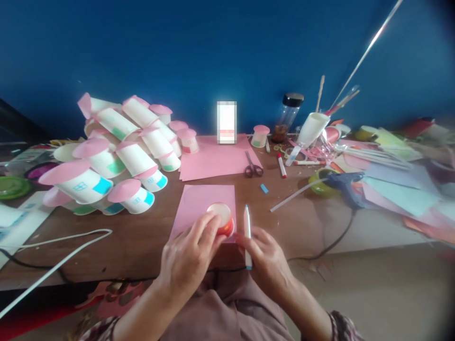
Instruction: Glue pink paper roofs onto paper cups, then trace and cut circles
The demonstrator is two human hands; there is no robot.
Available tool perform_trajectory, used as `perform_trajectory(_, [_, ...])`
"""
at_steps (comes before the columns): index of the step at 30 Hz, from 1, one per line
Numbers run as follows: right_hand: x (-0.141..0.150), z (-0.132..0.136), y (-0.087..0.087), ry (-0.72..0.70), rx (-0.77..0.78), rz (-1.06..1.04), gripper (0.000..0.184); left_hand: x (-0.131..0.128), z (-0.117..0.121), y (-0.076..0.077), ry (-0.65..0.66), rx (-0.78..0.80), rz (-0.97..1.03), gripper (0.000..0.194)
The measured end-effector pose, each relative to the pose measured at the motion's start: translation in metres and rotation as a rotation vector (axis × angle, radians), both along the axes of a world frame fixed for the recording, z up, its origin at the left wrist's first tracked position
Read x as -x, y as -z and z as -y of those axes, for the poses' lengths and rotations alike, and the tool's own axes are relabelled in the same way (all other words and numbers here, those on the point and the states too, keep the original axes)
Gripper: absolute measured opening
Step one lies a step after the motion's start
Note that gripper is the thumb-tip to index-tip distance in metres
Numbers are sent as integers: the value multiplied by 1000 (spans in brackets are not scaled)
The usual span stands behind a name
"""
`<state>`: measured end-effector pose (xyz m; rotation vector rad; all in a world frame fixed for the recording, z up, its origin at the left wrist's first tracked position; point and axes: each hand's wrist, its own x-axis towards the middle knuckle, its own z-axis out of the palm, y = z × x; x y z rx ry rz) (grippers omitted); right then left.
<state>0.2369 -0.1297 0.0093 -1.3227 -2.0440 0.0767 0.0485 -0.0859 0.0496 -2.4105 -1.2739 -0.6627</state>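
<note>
Nearest, the left hand (194, 246) has its fingers and thumb closed on the side of a small red round container (225, 226), whose pale circular face is turned up and toward the person. The container is over the right part of a single pink sheet (192, 203); whether it touches the sheet cannot be told. To its right, the right hand (265, 251) has a white marker (248, 232) with blue ends gripped between thumb and fingers, nearly upright in view; the two hands are apart. Beyond, a small blue piece (264, 188) lies on the brown table (163, 241). Well to the left, white paper cups (135, 158) with pink tops lie tilted in a pile, some bearing blue or green patches and drawn windows. Right of the blue piece is a glue gun (346, 187) with a translucent stick, beside blurred coloured papers (401, 189). Farther back, dark-handled scissors (253, 168) overlap the edge of larger pink sheets (216, 158). At the rear, a pink-topped cup (260, 137) stands upright near a black-lidded bottle (287, 118), before the blue wall (159, 52).
</note>
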Motion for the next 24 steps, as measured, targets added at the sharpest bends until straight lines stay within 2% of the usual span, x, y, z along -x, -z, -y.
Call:
perform_trajectory(3, [2, 1, 9, 9, -4, 38, 29, -1, -1, 8, 11, -41, 75, 33])
perform_trajectory(6, [1, 2, 14, 33, -27, 101, 32, -1, -3, 11, 12, -17, 114, 30])
perform_trajectory(12, [2, 5, 16, 46, -116, 230, 30, -6, 4, 3, -68, -26, 31, 29])
perform_trajectory(17, [-8, 2, 25, -68, -244, 350, 25, -16, 13, 6, -149, -82, 25, 32])
perform_trajectory(24, [-21, 4, 35, -75, -218, 409, 29, -18, 11, 4, -147, -15, 77, 32])
